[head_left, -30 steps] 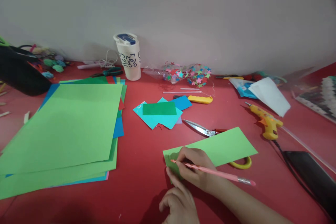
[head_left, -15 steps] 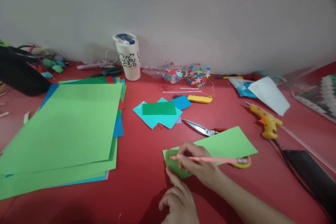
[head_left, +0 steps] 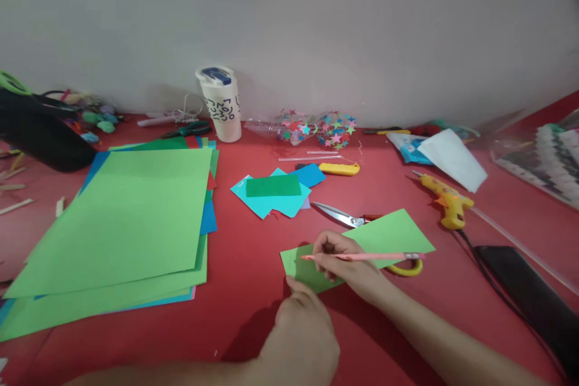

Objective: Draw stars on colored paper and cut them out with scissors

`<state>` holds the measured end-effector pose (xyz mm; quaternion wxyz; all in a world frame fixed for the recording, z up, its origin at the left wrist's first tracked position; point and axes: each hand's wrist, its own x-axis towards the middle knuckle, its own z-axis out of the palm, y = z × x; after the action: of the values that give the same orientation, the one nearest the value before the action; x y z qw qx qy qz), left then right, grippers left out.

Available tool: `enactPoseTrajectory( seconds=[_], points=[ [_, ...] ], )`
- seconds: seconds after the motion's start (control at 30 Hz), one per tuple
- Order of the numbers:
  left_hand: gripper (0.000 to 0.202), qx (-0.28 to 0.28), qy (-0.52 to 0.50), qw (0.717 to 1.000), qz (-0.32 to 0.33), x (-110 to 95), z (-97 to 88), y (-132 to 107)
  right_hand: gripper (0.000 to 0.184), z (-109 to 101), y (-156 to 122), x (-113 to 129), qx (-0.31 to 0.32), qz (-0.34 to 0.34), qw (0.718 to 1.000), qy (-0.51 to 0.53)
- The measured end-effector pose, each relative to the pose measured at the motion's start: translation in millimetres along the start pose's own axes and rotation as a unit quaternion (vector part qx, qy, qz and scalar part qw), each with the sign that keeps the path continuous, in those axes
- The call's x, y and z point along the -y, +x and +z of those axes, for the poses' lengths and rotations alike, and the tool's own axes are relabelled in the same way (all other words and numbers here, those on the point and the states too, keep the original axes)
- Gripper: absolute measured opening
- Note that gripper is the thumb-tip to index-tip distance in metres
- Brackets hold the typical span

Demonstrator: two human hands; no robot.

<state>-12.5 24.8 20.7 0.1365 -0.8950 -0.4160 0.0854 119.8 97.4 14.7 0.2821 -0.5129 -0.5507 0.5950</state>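
A pink pencil is pinched in my right hand, its tip over the left part of a light green paper strip. Faint marks show on the paper near that tip. My left hand has its index finger stretched onto the strip's lower left edge; the other fingers curl under and are partly hidden, with nothing seen gripped. Scissors lie behind the strip, partly covered by it, and a yellow ring-shaped handle pokes out below the strip.
Light green sheets are stacked at left. Small blue and green paper pieces, a yellow cutter knife and a white cup stand or lie beyond. At right are a yellow glue gun with its cord and a black object.
The pencil tip and my right hand have shifted slightly right and up. My left hand has turned, its forearm now coming from the left. The whole view has shifted a little.
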Motion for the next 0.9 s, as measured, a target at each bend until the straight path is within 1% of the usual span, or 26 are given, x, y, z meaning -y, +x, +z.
enactPoseTrajectory(
  seconds=[0.03, 0.07, 0.13, 0.17, 0.27, 0.33, 0.4, 0.5, 0.57, 0.63, 0.77, 0.9],
  points=[
    [0.025, 0.005, -0.041, 0.999, 0.035, 10, -0.7, 2, 0.014, 0, 1, -2, -0.01, -0.009, 1.0, 0.009],
    [0.02, 0.013, -0.077, 0.996, 0.04, 21, -0.3, 4, 0.014, -1, 2, -4, -0.021, -0.022, 0.999, 0.011],
    [0.023, 0.006, -0.133, 0.99, 0.038, 43, 4.3, 6, 0.013, -2, 5, -6, -0.042, -0.048, 0.998, 0.007],
    [0.023, -0.006, -0.154, 0.987, 0.031, 52, 8.1, 7, 0.013, -3, 7, -6, -0.048, -0.056, 0.997, 0.003],
    [0.025, -0.063, -0.223, 0.971, 0.053, 75, 20.6, 7, 0.015, -7, 13, -5, -0.049, -0.07, 0.996, -0.006],
    [0.03, -0.076, -0.26, 0.959, 0.079, 87, 26.2, 6, 0.016, -9, 14, -5, -0.049, -0.078, 0.996, -0.016],
    [0.031, -0.06, -0.303, 0.945, 0.105, 99, 28.8, 4, 0.013, -10, 12, -5, -0.055, -0.088, 0.994, -0.037],
    [0.032, -0.013, -0.363, 0.923, 0.125, 114, 30.4, 3, 0.005, -6, 5, -6, -0.053, -0.109, 0.989, -0.086],
    [0.031, 0.001, -0.388, 0.913, 0.126, 121, 31.5, 2, 0.008, -2, 1, -8, -0.048, -0.119, 0.984, -0.121],
    [0.032, -0.001, -0.398, 0.909, 0.123, 122, 32.2, 1, 0.011, 1, -1, -9, -0.05, -0.125, 0.979, -0.151],
    [0.036, -0.012, -0.395, 0.911, 0.122, 118, 29.6, 0, 0.012, 4, -2, -9, -0.048, -0.137, 0.97, -0.197],
    [0.035, 0.0, -0.399, 0.909, 0.118, 116, 26.5, 0, 0.011, 2, -1, -8, -0.03, -0.144, 0.963, -0.226]
  ],
)
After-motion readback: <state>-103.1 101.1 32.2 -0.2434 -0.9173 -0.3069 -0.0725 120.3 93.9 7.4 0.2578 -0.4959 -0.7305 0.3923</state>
